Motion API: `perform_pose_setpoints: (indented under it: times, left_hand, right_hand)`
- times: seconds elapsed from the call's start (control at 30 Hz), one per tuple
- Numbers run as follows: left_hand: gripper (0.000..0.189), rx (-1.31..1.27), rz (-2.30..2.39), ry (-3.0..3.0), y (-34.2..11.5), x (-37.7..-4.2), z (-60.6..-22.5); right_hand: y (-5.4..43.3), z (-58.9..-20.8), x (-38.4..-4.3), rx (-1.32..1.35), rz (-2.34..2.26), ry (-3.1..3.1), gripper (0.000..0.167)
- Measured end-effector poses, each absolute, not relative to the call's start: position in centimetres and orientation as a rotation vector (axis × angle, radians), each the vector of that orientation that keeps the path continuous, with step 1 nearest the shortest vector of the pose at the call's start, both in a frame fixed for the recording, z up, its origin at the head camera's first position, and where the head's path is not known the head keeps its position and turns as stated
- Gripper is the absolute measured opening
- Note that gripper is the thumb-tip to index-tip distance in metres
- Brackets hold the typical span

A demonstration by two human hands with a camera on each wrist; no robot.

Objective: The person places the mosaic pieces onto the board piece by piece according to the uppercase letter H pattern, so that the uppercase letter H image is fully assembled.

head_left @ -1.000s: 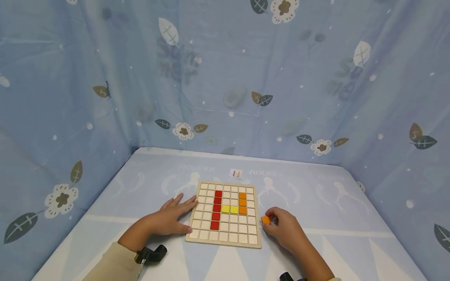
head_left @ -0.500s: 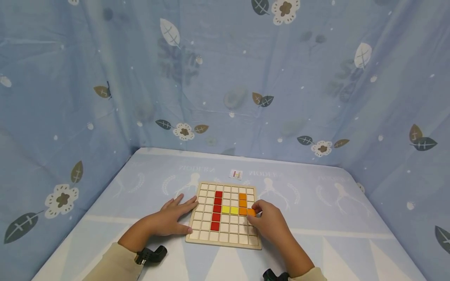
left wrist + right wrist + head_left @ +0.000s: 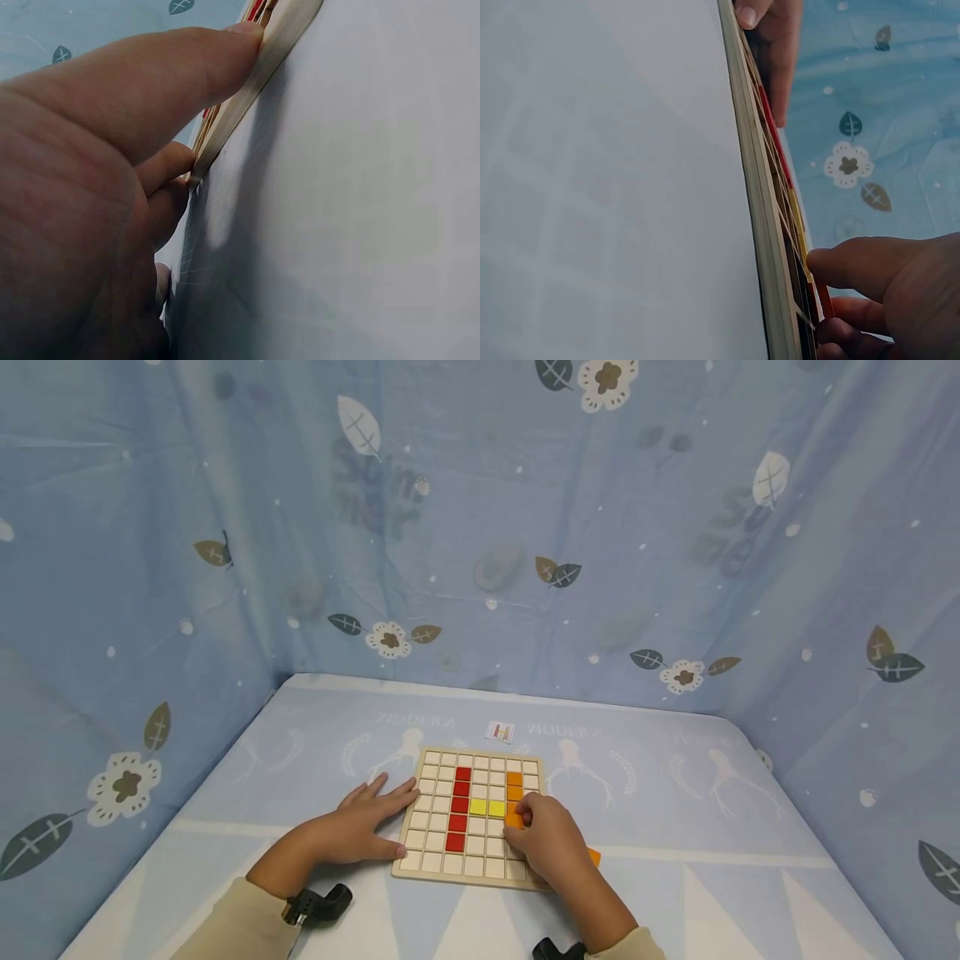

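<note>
A wooden grid board [image 3: 476, 845] with pale square cells lies on the table. Red tiles [image 3: 459, 805] form a column on it, two yellow tiles [image 3: 487, 808] sit in a row, and orange tiles [image 3: 514, 786] stand in a column at the right. My left hand [image 3: 356, 831] rests spread along the board's left edge; its thumb [image 3: 187, 64] touches the rim in the left wrist view. Over the board's right side my right hand [image 3: 553, 837] pinches an orange tile [image 3: 514, 820] just below the orange column. The right wrist view shows that tile between thumb and fingers, tilted at the board's surface.
Another orange tile [image 3: 595, 857] lies on the table right of the board, partly hidden by my right forearm. A small printed card [image 3: 500, 732] lies behind the board. Blue patterned curtain [image 3: 480, 527] surrounds the table's back and sides.
My right hand has carried the orange tile from the table right of the board leftward to below the orange column. My left hand stays in place.
</note>
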State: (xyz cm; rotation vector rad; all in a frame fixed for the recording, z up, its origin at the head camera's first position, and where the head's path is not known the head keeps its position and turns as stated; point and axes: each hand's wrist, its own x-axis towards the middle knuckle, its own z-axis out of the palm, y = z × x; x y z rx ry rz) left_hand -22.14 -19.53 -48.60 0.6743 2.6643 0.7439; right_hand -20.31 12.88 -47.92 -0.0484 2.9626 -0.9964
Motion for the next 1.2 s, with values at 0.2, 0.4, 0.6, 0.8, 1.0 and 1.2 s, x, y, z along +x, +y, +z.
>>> perform_pose_setpoints:
  times: [0.2, 0.4, 0.6, 0.8, 1.0, 1.2]
  left_hand:
    - [0.096, 0.685, 0.749, 2.654, -19.57, -22.19, -48.62]
    - [0.096, 0.671, 0.746, 2.655, -19.66, -22.16, -48.65]
    - [0.095, 0.693, 0.744, 2.652, -19.62, -22.29, -48.7]
    - [0.095, 0.687, 0.729, 2.66, -19.66, -22.31, -48.73]
    - [0.095, 0.678, 0.737, 2.656, -19.68, -22.28, -48.74]
    - [0.095, 0.673, 0.732, 2.664, -19.63, -22.32, -48.78]
  right_hand:
    - [12.92, -48.05, -20.35, -0.042, -0.963, 2.979, 0.026]
    - [12.67, -48.08, -20.33, -0.02, -0.962, 2.978, 0.028]
    - [12.72, -47.91, -20.32, 0.009, -0.944, 2.981, 0.029]
    - [12.82, -47.92, -20.29, -0.04, -0.934, 2.996, 0.029]
    - [12.83, -48.0, -20.25, -0.047, -0.921, 2.994, 0.028]
    - [12.93, -47.92, -20.23, -0.043, -0.89, 2.978, 0.025]
